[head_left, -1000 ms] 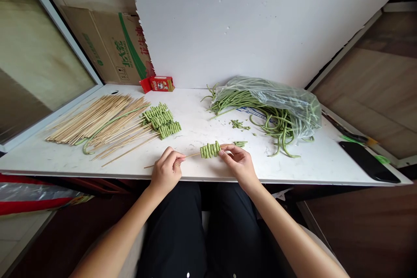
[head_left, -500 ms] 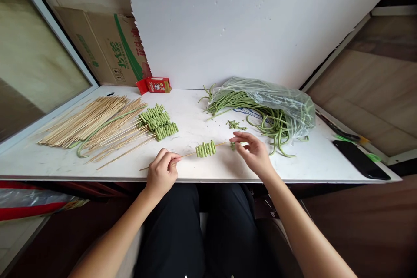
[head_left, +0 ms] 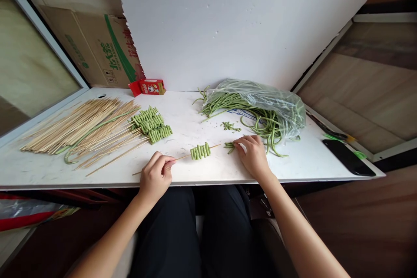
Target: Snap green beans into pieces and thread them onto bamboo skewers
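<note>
My left hand [head_left: 155, 176] pinches a thin bamboo skewer [head_left: 182, 157] near its blunt end and holds it just above the white table [head_left: 195, 169]. Several short green bean pieces [head_left: 200, 151] are threaded side by side on the skewer. My right hand [head_left: 253, 155] rests on the table right of the skewer tip, with its fingers curled over a few cut bean pieces [head_left: 229, 145]. Whether those pieces are gripped or only touched is unclear.
A heap of bare skewers [head_left: 78, 126] and finished bean skewers [head_left: 151, 122] lies at the left. A plastic bag of long beans [head_left: 257, 106] sits at the back right, with small bean scraps [head_left: 230, 126] before it. A black phone [head_left: 348, 163] lies at the right edge. A red carton [head_left: 148, 87] and a cardboard box [head_left: 94, 47] stand behind.
My right hand left the threaded beans on the skewer and moved right, down onto the loose cut pieces. The left hand kept hold of the skewer.
</note>
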A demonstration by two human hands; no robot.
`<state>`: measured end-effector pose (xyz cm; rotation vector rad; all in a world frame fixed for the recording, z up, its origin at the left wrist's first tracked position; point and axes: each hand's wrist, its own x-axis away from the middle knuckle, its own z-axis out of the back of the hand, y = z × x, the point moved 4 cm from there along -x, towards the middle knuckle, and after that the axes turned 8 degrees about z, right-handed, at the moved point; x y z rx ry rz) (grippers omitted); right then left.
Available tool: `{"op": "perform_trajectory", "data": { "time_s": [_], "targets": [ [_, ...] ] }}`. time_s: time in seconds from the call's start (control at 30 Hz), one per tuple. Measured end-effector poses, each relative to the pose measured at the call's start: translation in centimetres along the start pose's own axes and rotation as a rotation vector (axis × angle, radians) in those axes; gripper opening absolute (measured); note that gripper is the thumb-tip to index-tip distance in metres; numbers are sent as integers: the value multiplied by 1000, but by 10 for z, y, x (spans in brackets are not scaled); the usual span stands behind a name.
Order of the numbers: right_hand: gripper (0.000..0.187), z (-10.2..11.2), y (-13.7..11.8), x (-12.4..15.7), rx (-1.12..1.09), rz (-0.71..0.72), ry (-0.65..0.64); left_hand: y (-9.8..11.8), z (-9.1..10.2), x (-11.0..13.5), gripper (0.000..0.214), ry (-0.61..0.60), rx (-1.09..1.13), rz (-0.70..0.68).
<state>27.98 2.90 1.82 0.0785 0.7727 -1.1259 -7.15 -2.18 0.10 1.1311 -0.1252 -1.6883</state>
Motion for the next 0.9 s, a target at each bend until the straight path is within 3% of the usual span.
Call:
{"op": "perform_trajectory", "data": {
  "time_s": [0.07,0.2,0.33,0.9],
  "targets": [
    [28,0,-1,-1,-133,-113,42,0,0,0,13,2,4,-2],
    [42,-14,-11,1,-681,-405,-2,3,1,-1,13,11,5,-17],
    [46,-29,-26,3,-1002,-497,-17,4,1,-1,14,17,-8,-19],
    [31,-33,-35,6,-1080,-483,-41,-1,-2,4,12,-15,-50,-30]
  ]
}}
